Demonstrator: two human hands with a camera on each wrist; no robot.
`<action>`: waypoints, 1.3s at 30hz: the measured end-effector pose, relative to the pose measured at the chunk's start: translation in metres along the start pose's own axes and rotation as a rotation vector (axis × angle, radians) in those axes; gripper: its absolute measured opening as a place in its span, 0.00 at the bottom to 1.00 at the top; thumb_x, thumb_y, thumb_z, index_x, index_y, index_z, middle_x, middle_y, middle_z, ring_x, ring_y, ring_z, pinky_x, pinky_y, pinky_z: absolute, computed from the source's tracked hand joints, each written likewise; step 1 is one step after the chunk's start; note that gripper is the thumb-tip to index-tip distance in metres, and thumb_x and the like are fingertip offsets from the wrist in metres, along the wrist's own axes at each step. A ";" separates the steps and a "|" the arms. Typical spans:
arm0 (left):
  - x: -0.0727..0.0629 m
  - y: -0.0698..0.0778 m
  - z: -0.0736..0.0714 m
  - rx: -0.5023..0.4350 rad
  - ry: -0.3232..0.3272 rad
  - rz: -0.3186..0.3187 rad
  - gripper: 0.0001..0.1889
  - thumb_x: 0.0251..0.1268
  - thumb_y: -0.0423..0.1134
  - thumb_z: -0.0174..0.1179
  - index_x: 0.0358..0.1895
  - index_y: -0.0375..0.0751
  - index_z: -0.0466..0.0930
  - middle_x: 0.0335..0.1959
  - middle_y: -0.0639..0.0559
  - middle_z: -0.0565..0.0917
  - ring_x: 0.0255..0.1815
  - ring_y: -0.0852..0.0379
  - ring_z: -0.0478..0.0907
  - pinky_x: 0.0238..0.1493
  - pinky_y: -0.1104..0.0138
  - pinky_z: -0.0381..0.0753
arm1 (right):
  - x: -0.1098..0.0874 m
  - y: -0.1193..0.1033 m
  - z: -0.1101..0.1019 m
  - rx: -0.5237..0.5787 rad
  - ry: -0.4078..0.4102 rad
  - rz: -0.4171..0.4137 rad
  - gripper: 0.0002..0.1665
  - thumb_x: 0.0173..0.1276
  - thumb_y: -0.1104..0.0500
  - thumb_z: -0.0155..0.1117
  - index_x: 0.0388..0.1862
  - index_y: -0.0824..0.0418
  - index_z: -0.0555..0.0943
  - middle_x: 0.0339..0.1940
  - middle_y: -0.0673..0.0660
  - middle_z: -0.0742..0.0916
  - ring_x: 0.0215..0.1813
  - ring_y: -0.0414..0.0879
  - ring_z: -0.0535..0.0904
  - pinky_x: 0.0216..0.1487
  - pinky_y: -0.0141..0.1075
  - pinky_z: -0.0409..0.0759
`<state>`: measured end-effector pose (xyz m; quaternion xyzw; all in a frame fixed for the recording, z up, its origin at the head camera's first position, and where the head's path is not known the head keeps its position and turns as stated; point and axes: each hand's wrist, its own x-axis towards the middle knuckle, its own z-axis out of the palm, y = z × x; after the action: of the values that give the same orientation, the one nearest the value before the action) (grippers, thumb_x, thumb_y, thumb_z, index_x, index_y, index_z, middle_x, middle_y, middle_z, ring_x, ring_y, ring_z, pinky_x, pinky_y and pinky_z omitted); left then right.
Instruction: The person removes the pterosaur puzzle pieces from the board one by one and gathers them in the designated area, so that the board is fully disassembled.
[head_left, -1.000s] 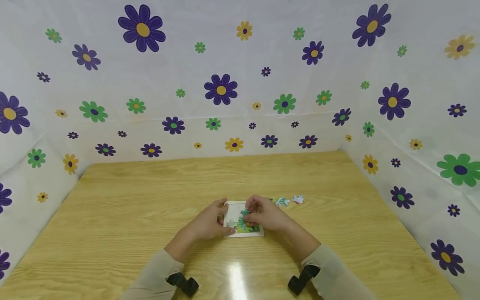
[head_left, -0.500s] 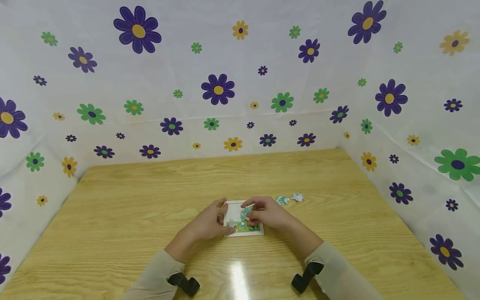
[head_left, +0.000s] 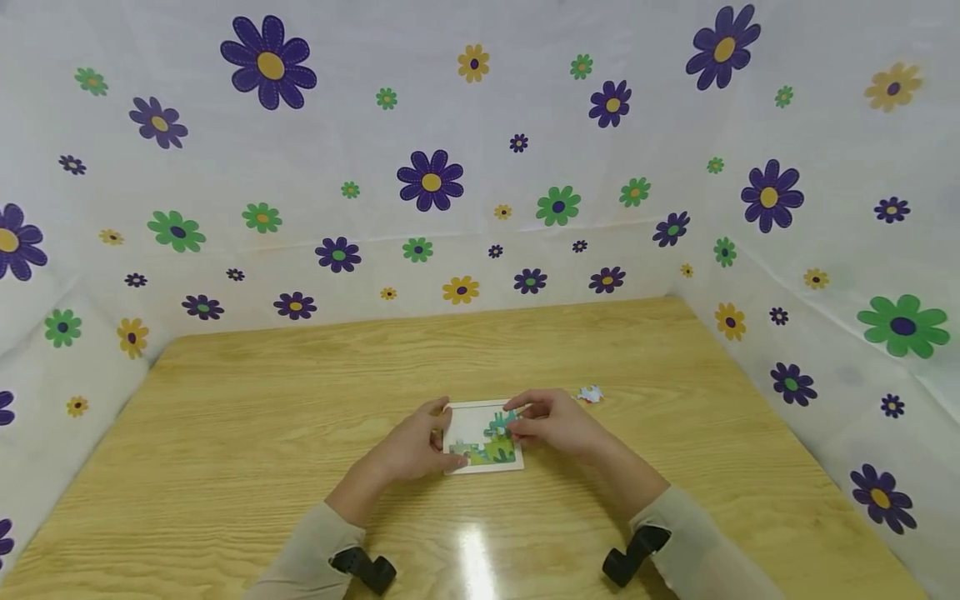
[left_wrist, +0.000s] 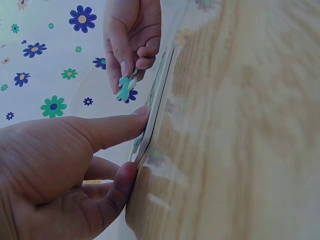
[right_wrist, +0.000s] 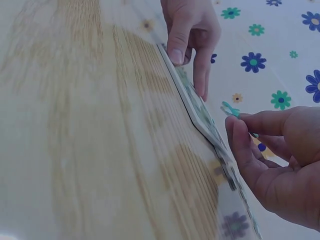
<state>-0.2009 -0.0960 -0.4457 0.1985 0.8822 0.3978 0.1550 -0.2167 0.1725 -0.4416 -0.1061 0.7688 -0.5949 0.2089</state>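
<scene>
A white-rimmed puzzle tray (head_left: 480, 470) lies on the table in front of me. Green and yellow pieces are fitted along its near side, while its far left part shows bare white. My left hand (head_left: 408, 446) grips the tray's left side, with the thumb (left_wrist: 120, 129) on the near-left rim and fingers around the edge. Over the tray's right side, my right hand (head_left: 561, 423) pinches a teal puzzle piece (left_wrist: 127, 88) between thumb and fingertips. In the right wrist view that puzzle piece (right_wrist: 230, 110) sticks out past the fingertips, raised above the tray.
A loose white and blue puzzle piece (head_left: 591, 393) lies on the wooden table (head_left: 315, 375) just beyond the right hand. Flower-printed white cloth (head_left: 300, 183) stands around the table's back and sides. Each wrist carries a black camera mount (head_left: 363, 568).
My right hand has moved to the right with the teal piece, uncovering more of the fitted pieces. One loose piece behind it is now hidden from view. The left hand keeps its hold.
</scene>
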 end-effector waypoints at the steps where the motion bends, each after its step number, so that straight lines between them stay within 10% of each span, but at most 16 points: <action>1: 0.000 0.000 0.000 0.005 0.000 0.001 0.26 0.60 0.42 0.73 0.58 0.31 0.80 0.81 0.36 0.52 0.31 0.58 0.70 0.31 0.70 0.69 | -0.001 0.001 -0.002 0.001 0.006 0.006 0.17 0.70 0.65 0.65 0.57 0.68 0.81 0.41 0.61 0.83 0.39 0.44 0.85 0.44 0.36 0.86; 7: -0.002 0.001 -0.002 0.033 -0.008 0.010 0.12 0.61 0.43 0.72 0.33 0.40 0.80 0.81 0.37 0.51 0.30 0.59 0.70 0.31 0.70 0.68 | -0.013 0.002 -0.014 0.017 0.037 0.019 0.17 0.70 0.67 0.63 0.57 0.70 0.81 0.51 0.65 0.79 0.40 0.44 0.84 0.46 0.37 0.86; 16: -0.001 0.002 -0.001 0.021 -0.014 0.009 0.12 0.61 0.43 0.72 0.31 0.40 0.79 0.81 0.37 0.51 0.29 0.58 0.69 0.32 0.70 0.68 | -0.029 0.009 -0.033 -0.104 0.132 0.041 0.18 0.69 0.62 0.68 0.56 0.66 0.82 0.45 0.59 0.81 0.42 0.44 0.79 0.43 0.33 0.84; 28: -0.001 0.000 0.000 0.001 -0.025 0.001 0.13 0.61 0.42 0.72 0.40 0.38 0.82 0.81 0.37 0.50 0.30 0.58 0.69 0.31 0.70 0.68 | -0.038 0.019 -0.044 -0.075 0.191 0.060 0.18 0.70 0.64 0.65 0.56 0.72 0.80 0.36 0.56 0.83 0.36 0.42 0.84 0.40 0.32 0.85; 39: 0.000 0.000 0.001 -0.006 0.004 -0.013 0.33 0.58 0.41 0.73 0.65 0.28 0.75 0.81 0.37 0.52 0.32 0.57 0.69 0.32 0.70 0.68 | -0.033 0.018 -0.042 -0.146 0.259 0.035 0.17 0.67 0.64 0.69 0.53 0.71 0.83 0.32 0.55 0.83 0.31 0.41 0.81 0.34 0.31 0.82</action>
<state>-0.2008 -0.0952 -0.4458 0.1915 0.8826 0.3998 0.1562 -0.2043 0.2275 -0.4436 -0.0298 0.8325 -0.5422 0.1101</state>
